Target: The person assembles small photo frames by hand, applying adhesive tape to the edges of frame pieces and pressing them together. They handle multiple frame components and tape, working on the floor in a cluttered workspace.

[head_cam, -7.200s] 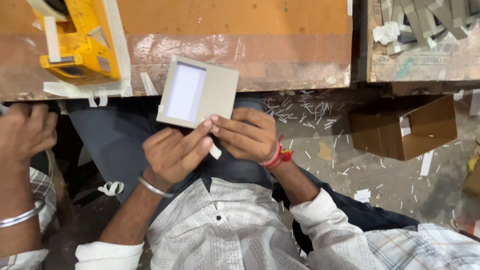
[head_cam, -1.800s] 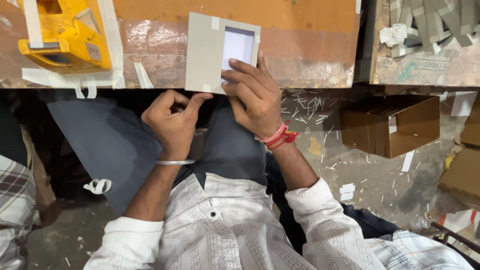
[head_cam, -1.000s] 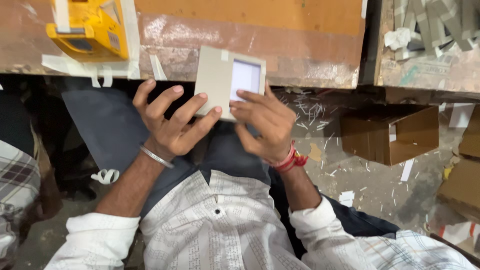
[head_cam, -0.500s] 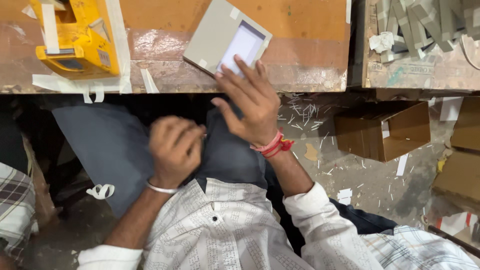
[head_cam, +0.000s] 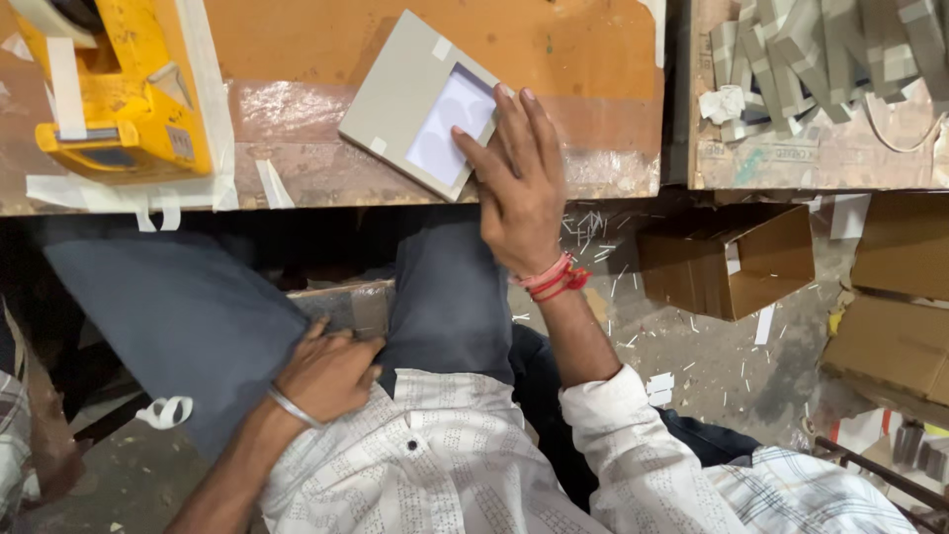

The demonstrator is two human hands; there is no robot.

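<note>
Grey card frame pressed flat on the bench

The right hand (head_cam: pixel 522 188) lay open, fingers spread on the grey card frame (head_cam: pixel 420 104) (white window showing) at the bench (head_cam: pixel 297 129) edge; the left hand (head_cam: pixel 331 374) rested loosely curled, empty, on the lap beside a small box.

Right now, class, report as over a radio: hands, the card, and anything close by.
Right hand flat on grey card frame, on bench edge. Left hand low beside lap, empty. Yellow tape dispenser left, apart.

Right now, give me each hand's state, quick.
Left hand: loosely curled, resting on the lap, holding nothing visible.
Right hand: open, fingers spread flat on the grey card frame on the workbench.
</note>
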